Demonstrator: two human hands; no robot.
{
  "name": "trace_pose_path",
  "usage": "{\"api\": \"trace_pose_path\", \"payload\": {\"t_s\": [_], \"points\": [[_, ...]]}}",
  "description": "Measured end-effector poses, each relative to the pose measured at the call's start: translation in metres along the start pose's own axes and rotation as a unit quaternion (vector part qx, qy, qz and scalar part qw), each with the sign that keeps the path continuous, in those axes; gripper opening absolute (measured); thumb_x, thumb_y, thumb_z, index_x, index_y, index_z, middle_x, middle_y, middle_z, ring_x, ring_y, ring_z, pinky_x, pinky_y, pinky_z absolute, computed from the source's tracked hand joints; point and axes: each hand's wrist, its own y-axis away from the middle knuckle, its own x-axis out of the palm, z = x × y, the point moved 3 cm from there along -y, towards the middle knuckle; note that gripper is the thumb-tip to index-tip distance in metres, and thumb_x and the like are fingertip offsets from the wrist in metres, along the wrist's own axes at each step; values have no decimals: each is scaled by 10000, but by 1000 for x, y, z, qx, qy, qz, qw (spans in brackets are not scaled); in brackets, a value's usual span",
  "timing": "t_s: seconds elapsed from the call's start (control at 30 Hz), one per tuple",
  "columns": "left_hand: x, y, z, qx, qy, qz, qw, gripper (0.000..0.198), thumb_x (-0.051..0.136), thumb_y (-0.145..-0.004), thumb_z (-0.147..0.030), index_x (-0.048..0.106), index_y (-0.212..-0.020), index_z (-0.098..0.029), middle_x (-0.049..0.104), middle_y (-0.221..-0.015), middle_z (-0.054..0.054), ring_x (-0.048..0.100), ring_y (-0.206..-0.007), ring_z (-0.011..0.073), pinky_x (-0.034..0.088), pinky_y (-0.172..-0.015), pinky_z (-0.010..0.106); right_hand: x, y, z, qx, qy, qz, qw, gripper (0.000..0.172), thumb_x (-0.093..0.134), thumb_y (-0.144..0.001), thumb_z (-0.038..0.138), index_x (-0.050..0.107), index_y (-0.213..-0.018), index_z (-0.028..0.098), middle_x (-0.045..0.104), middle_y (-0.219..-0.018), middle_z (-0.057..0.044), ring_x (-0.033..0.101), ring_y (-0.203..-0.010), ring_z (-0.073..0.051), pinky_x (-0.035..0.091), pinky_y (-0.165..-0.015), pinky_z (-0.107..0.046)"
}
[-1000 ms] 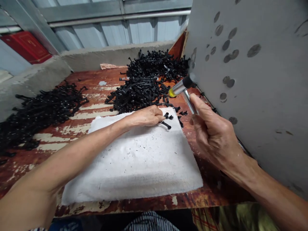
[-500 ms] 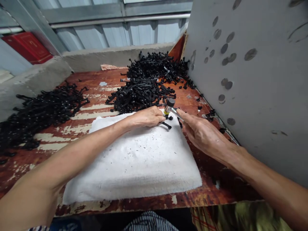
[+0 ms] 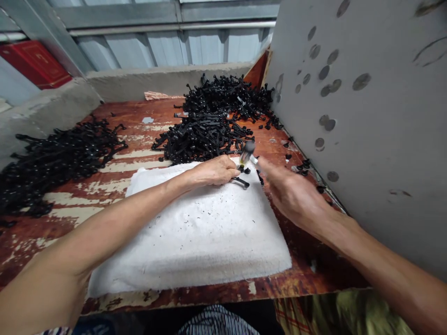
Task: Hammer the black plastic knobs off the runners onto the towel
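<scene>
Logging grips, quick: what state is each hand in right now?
Left hand: closed, holding a black piece on the white cloth.
Right hand: closed, holding the hammer; both blurred.

nothing can be read for certain. the red box (image 3: 26,65) at the upper left bears a small gold mark (image 3: 42,57), too small to make out, and the blue thing (image 3: 93,327) at the bottom edge carries pale marks too dim to read.

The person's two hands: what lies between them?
Between the left hand and right hand, the head view shows a blurred hammer and small black pieces near the white cloth's far right corner.
</scene>
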Motion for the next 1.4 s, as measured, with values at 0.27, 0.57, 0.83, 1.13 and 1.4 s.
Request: {"api": "trace_pose_path", "payload": {"t_s": [0.27, 0.57, 0.83, 1.13, 1.4], "points": [[2, 7, -5, -17, 50, 3, 999, 390, 413, -943, -222, 432, -563, -138, 418, -426, -13, 317, -321, 61, 214, -335, 201, 3, 2, 1, 28, -52, 52, 997, 528, 342, -889, 149, 497, -1386, 57, 677, -1053, -146, 658, -833, -221, 537, -765, -355], [-15, 41, -1, -108, 258, -79, 957, 265, 510, -912, -139, 473, -651, -112, 479, -555, -8, 403, -405, 59, 318, -341, 173, 9, 18, -12, 82, -24, 53, 995, 526, 346, -907, 199, 498, -1379, 22, 680, -1058, -169, 680, -932, -279, 542, -805, -384], [-7, 34, 5, -151, 367, -96, 913, 218, 530, -861, -60, 467, -658, -104, 552, -596, 21, 470, -416, 91, 336, -307, 188, 11, 18, -1, 84, -108, 64, 989, 510, 367, -907, 184, 496, -1389, 80, 707, -933, -98, 691, -787, -220, 532, -681, -301], [2, 20, 8, -149, 393, -79, 904, 187, 551, -822, -77, 508, -642, -101, 499, -562, 19, 416, -390, 79, 295, -296, 188, 15, 30, -8, 65, -89, -2, 994, 493, 367, -904, 160, 519, -1367, 86, 707, -971, -97, 685, -736, -188, 549, -652, -280], [2, 19, 5, -154, 411, -91, 894, 201, 541, -789, -35, 494, -602, -92, 490, -560, 23, 414, -387, 71, 256, -286, 171, 20, 31, -10, 84, -55, 27, 995, 490, 341, -909, 182, 525, -1351, 78, 668, -1109, -158, 697, -846, -266, 569, -699, -368]]}}
